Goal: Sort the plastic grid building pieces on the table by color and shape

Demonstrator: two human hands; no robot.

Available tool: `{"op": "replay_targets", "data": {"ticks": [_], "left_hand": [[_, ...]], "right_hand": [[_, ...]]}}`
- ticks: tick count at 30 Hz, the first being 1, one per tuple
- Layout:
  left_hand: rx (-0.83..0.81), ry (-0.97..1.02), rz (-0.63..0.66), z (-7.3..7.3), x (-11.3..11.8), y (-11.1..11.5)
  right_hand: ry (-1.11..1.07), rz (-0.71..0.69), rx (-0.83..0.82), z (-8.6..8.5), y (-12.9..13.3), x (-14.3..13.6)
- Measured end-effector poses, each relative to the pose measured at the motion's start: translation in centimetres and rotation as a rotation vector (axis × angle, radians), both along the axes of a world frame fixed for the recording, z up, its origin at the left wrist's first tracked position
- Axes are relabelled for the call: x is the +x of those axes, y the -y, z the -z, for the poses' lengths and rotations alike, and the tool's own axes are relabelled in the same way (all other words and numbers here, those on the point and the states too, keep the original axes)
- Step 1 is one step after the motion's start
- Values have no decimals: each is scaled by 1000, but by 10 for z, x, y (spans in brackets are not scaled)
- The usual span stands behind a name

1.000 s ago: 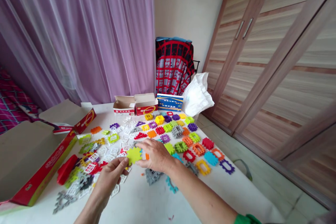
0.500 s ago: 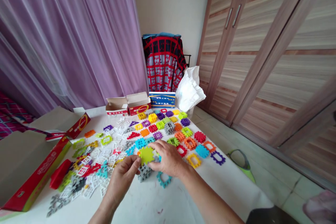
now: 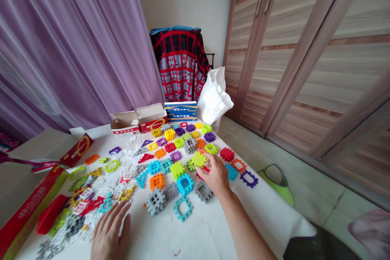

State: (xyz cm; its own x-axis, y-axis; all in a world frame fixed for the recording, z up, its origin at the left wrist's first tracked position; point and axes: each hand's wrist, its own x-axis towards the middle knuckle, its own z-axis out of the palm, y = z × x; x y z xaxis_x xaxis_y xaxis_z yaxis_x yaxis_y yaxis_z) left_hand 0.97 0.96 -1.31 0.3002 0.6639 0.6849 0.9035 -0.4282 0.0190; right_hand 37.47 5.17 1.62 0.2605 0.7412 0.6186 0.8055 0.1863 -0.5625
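Blocks (image 3: 177, 170) sit built mid-frame; loose pieces (image 3: 98, 202) lie unjoined lower left. Right hand (image 3: 215, 175) pinches a lime piece (image 3: 199, 159); left hand (image 3: 110, 231) looks empty, fingers loose, palm hidden.

Single head-worn view, forward and down over the near hands (image 3: 215, 174) and tabletop (image 3: 207, 231)
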Motion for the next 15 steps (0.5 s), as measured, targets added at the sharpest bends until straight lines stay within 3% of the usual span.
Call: {"op": "replay_targets", "data": {"ticks": [3, 6, 10, 15], "left_hand": [[21, -36, 3, 1, 1, 2], [14, -66, 2, -1, 3, 1], [-8, -67, -5, 0, 1, 1], [-44, -24, -9, 4, -2, 0]], "right_hand": [[-198, 52, 24, 6, 0, 12], [-569, 73, 55, 6, -2, 25], [-973, 39, 126, 1, -4, 38], [-1344, 160, 151, -8, -3, 55]]}}
